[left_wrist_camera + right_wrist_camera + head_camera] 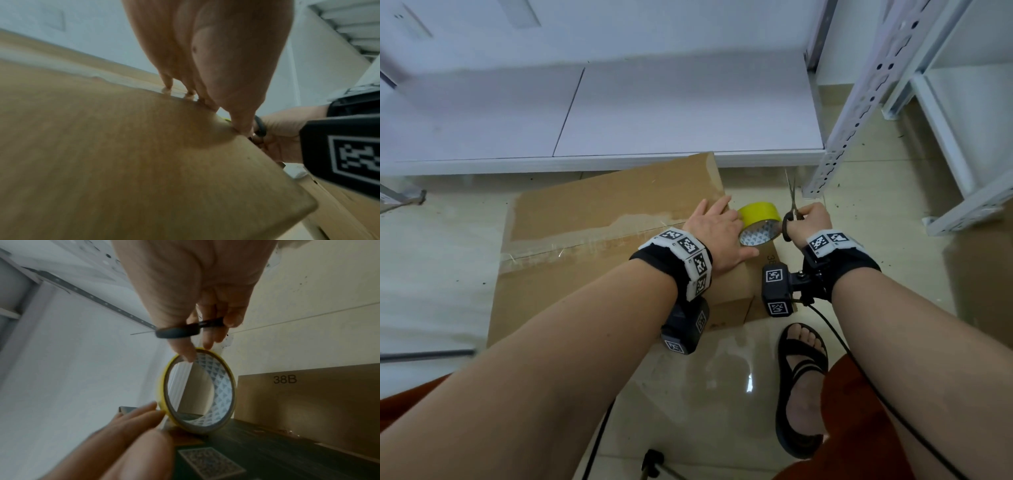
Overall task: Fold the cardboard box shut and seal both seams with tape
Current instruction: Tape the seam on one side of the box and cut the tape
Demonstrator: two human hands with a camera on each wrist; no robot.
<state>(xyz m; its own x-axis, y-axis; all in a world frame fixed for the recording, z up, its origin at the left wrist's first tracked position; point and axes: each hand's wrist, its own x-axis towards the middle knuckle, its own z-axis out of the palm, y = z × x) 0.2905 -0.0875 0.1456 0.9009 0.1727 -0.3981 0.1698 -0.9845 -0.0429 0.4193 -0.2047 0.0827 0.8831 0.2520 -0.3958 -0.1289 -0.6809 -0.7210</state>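
A brown cardboard box (602, 202) lies on the floor, with a strip of clear tape (571, 245) along its top seam. My left hand (717, 233) presses flat on the box's right end, fingers straight, fingertips beside the yellow tape roll (758, 216). My right hand (808, 222) pinches the roll (223, 392) between thumb and finger at the box's right edge. The same hand holds black-handled scissors (793, 198), blades pointing up. In the right wrist view the scissors (179, 332) are looped over the fingers. A side flap marked 38B (308, 402) stands open.
A low white shelf (619, 120) runs behind the box, and a perforated metal upright (859, 113) stands at the right. My sandalled foot (803, 377) and a black cable (859, 373) are near the box. A patterned card pack (211, 462) lies by the flap.
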